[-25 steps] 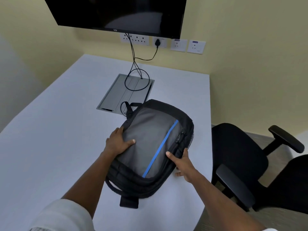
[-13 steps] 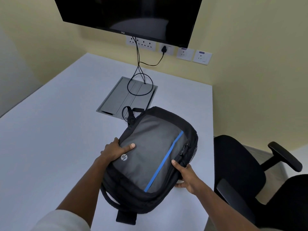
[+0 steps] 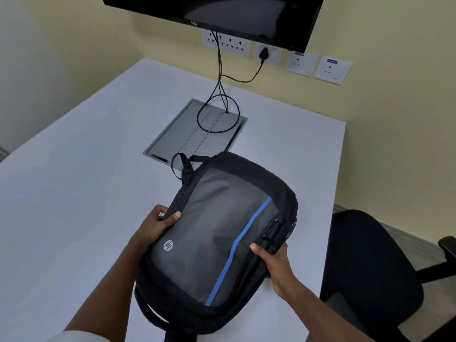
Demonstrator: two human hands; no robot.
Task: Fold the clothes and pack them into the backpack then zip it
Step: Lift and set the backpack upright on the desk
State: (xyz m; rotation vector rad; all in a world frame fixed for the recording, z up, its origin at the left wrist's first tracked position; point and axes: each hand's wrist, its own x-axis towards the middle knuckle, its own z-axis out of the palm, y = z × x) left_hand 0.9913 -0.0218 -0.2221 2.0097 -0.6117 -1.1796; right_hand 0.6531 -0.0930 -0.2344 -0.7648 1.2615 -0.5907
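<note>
We are holding the backpack (image 3: 217, 233) over the near right part of the table (image 3: 74, 193). Our left hand (image 3: 158, 225) is pinching its left edge, and our right hand (image 3: 274, 264) is gripping its right side, fingers (image 3: 256, 249) curling over the front.

White "hp" logo on backpack (image 3: 212, 233) front panel; "vu" on screen (image 3: 222, 11) lower bezel.

We see a big white tabletop (image 3: 74, 193) with a grey metal flap (image 3: 195, 134) set into it. Black wires (image 3: 219, 95) hang down to the flap. A dark screen (image 3: 222, 13) is on the yellow wall, with white plug sockets (image 3: 318, 67) under it. A black chair (image 3: 370, 262) stands beside the tabletop.
</note>
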